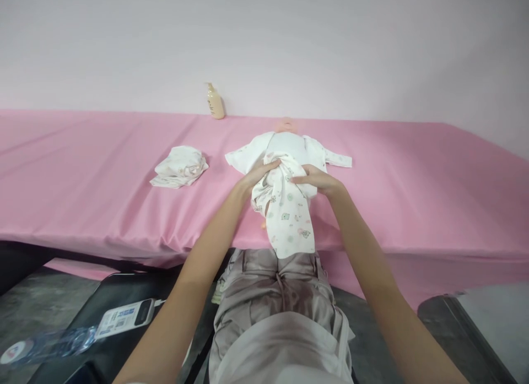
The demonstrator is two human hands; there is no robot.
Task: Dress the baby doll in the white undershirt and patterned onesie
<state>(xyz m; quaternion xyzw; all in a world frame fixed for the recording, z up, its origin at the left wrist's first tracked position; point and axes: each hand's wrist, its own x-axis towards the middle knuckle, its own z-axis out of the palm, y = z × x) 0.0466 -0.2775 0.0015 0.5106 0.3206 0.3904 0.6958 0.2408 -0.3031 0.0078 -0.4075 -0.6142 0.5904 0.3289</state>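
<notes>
In the head view, my left hand [261, 174] and my right hand [317, 180] grip a white baby garment [291, 213] with small printed patterns. The cloth is bunched between my fingers, and one long part hangs down over the table's front edge. Behind it a baby doll [286, 125] lies on its back, its head toward the wall. Spread beneath the doll is a white baby top [252, 151] with its sleeves out to both sides. The garment hides most of the doll's lower body; a small skin-coloured part shows beside its left edge.
A pink sheet [103, 191] covers the table. Folded white cloths [179, 166] lie to the left, and a cream pump bottle [215, 103] stands by the wall. At lower left, a black chair [124, 287] holds a plastic water bottle [52, 344] and a white labelled item [124, 319].
</notes>
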